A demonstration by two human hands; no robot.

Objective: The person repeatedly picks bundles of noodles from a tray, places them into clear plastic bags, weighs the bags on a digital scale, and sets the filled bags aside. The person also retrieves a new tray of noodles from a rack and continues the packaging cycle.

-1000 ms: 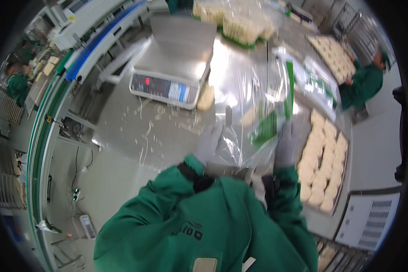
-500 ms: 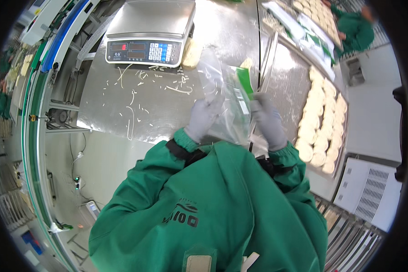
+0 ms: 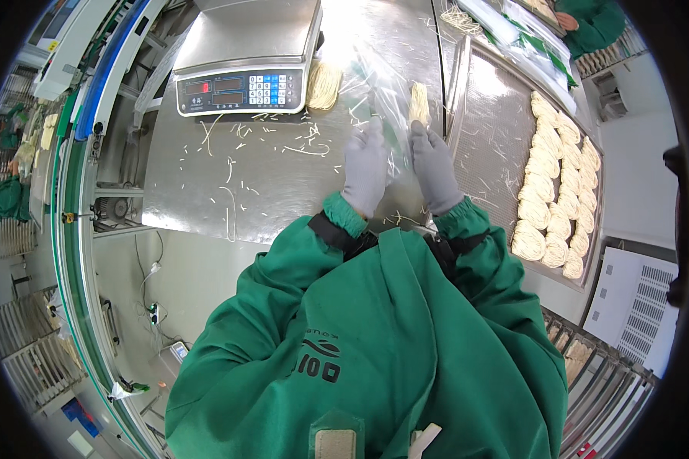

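Note:
My left hand, in a grey glove, is closed on the left side of a clear plastic bag lying on the steel table. My right hand, also gloved, pinches the bag's right side. Just beyond my right fingertips lies a narrow pale noodle bundle; whether it is inside the bag I cannot tell. A bigger noodle bundle rests beside the digital scale, left of the bag. Stray noodle strands are scattered across the table below the scale.
A perforated tray with several noodle nests is on the right, plastic packaging behind it. A conveyor runs along the left. One co-worker is at the top right, another at the far left.
Both hands have moved up the table along the bag, which lies flatter, its green panel no longer showing. The camera view has shifted downward toward the table.

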